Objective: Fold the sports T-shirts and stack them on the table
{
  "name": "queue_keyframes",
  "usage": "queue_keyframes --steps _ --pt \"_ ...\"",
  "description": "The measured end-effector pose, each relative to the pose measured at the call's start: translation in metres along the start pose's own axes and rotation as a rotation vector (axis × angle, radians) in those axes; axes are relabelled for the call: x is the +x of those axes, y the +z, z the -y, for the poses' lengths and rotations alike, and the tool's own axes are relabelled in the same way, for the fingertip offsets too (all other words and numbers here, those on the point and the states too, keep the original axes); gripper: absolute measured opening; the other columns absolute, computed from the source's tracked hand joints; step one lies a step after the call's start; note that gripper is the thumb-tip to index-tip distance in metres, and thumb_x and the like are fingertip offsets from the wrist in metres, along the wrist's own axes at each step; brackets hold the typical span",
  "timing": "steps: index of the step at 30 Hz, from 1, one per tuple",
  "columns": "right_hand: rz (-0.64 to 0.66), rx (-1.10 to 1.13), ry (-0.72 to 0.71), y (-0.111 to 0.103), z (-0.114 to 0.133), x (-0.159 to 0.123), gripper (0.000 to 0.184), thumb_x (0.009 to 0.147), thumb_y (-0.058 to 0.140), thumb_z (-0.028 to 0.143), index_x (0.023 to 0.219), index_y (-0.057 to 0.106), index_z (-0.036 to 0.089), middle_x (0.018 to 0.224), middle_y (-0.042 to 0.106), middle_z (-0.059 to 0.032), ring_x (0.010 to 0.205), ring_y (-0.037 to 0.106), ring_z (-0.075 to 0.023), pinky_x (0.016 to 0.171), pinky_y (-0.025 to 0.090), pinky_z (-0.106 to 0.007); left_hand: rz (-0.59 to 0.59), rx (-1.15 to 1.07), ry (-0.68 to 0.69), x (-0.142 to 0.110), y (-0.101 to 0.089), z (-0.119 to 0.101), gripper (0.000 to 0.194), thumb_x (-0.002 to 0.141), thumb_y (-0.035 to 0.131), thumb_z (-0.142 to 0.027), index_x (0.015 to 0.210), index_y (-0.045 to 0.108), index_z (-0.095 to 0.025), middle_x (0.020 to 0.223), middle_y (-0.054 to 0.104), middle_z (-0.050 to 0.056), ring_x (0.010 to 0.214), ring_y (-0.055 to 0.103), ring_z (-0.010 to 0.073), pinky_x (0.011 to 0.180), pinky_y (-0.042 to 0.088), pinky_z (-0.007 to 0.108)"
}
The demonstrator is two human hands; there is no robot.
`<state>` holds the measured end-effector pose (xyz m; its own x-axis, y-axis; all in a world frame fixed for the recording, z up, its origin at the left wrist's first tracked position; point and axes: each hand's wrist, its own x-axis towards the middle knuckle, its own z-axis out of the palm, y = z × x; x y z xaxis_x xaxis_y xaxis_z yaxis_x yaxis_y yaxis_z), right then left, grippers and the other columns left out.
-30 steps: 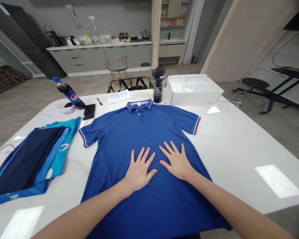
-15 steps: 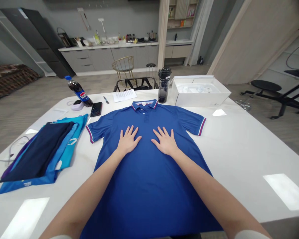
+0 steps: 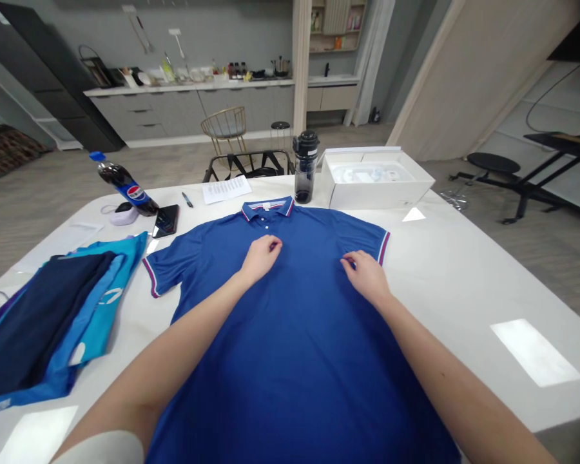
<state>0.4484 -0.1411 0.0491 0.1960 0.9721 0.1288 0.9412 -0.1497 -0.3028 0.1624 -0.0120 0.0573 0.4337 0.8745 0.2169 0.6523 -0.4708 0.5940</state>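
Note:
A blue polo shirt (image 3: 290,335) lies spread front up on the white table, its collar away from me and its sleeve cuffs striped red and white. My left hand (image 3: 261,256) is over the chest, below the buttons, fingers curled in with no cloth visible between them. Near the underarm at the right sleeve is my right hand (image 3: 367,277), its fingers bent and thumb drawn to the fingertips. Whether a bit of cloth sits in that pinch cannot be made out. The shirt's hem runs out of view at the bottom.
Left of the shirt lies a stack of folded clothes (image 3: 53,316). Beyond it are a phone (image 3: 166,221), a cola bottle (image 3: 125,183) and a pen (image 3: 187,200). Paper (image 3: 227,189), a dark drink bottle (image 3: 305,169) and an open white box (image 3: 377,190) line the far edge.
Both hands were flat with fingers spread on the chest; now their fingers are curled. My right hand has moved right toward the sleeve, my left slightly right. The camera view has shifted.

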Motion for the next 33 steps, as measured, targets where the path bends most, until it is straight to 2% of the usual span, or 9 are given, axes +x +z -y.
queue_keyframes --steps 5,10,16,19,22,25,27,30,33 --pt "-0.095 -0.083 0.247 -0.007 -0.058 0.058 0.038 0.099 0.045 0.04 0.118 0.071 0.02 0.11 0.07 -0.0124 0.1 0.066 -0.0287 0.085 0.051 -0.039 0.02 -0.107 0.044 0.111 0.043 -0.022 0.018 0.093 0.057 -0.021 0.098 0.074 -0.018 0.098 0.076 0.006 0.09 0.069 0.0175 0.09 0.052 0.029" --pt "-0.146 -0.171 0.394 -0.004 -0.097 0.101 0.056 0.098 0.046 0.053 0.138 0.061 0.017 0.127 0.06 -0.0214 0.118 0.059 -0.039 0.092 0.049 -0.052 0.107 0.089 -0.041 0.183 0.082 -0.037 0.024 0.098 0.055 -0.025 0.113 0.072 -0.02 0.11 0.075 0.012 0.102 0.07 0.0223 0.094 0.052 0.033" --pt "-0.04 -0.113 0.514 0.0 -0.135 0.122 0.052 0.09 0.056 0.06 0.12 0.07 0.021 0.125 0.06 -0.0198 0.111 0.063 -0.0366 0.091 0.05 -0.05 0.296 0.313 -0.031 0.22 0.101 -0.029 0.029 0.096 0.056 -0.027 0.12 0.07 -0.016 0.12 0.071 0.019 0.111 0.069 0.0311 0.098 0.051 0.043" --pt "0.002 -0.1 0.515 -0.001 -0.148 0.125 0.047 0.088 0.059 0.058 0.11 0.071 0.018 0.113 0.064 -0.0186 0.1 0.065 -0.0336 0.085 0.051 -0.046 0.284 0.275 -0.008 0.222 0.104 -0.022 0.027 0.095 0.055 -0.024 0.116 0.071 -0.017 0.118 0.072 0.018 0.109 0.069 0.0304 0.098 0.051 0.042" --pt "0.041 0.028 0.393 -0.015 -0.149 0.122 0.043 0.087 0.06 0.059 0.09 0.07 0.018 0.084 0.066 -0.0107 0.082 0.063 -0.0278 0.075 0.049 -0.04 0.224 0.202 -0.016 0.22 0.104 -0.018 0.024 0.094 0.057 -0.025 0.112 0.072 -0.02 0.115 0.073 0.014 0.107 0.069 0.0268 0.097 0.051 0.038" --pt "0.037 0.33 0.213 -0.052 -0.127 0.113 0.048 0.083 0.062 0.069 0.078 0.064 0.022 0.067 0.059 -0.0021 0.066 0.056 -0.0206 0.064 0.045 -0.033 0.153 0.107 -0.032 0.218 0.102 -0.015 0.02 0.093 0.06 -0.025 0.107 0.073 -0.021 0.111 0.074 0.01 0.104 0.069 0.0233 0.096 0.051 0.034" --pt "0.084 0.55 0.122 -0.085 -0.095 0.109 0.051 0.078 0.069 0.073 0.077 0.061 0.022 0.067 0.059 -0.0004 0.063 0.053 -0.0172 0.06 0.044 -0.03 0.128 0.014 -0.034 0.217 0.1 -0.015 0.017 0.091 0.063 -0.022 0.103 0.074 -0.02 0.106 0.075 0.009 0.1 0.069 0.0221 0.095 0.051 0.032" --pt "0.226 0.763 0.028 -0.122 -0.019 0.116 0.049 0.074 0.077 0.068 0.079 0.061 0.022 0.068 0.061 -0.0008 0.062 0.055 -0.0161 0.057 0.044 -0.028 0.082 -0.2 -0.1 0.213 0.095 -0.017 0.011 0.088 0.065 -0.017 0.095 0.073 -0.017 0.092 0.075 0.007 0.09 0.069 0.0191 0.09 0.052 0.031" --pt "0.264 0.819 -0.046 -0.122 0.079 0.137 0.045 0.079 0.077 0.062 0.079 0.062 0.02 0.061 0.054 0.0035 0.054 0.049 -0.0113 0.053 0.04 -0.023 0.021 -0.51 -0.199 0.2 0.081 -0.014 0.014 0.092 0.061 -0.02 0.1 0.07 -0.013 0.083 0.073 0.005 0.083 0.068 0.0175 0.085 0.054 0.031"
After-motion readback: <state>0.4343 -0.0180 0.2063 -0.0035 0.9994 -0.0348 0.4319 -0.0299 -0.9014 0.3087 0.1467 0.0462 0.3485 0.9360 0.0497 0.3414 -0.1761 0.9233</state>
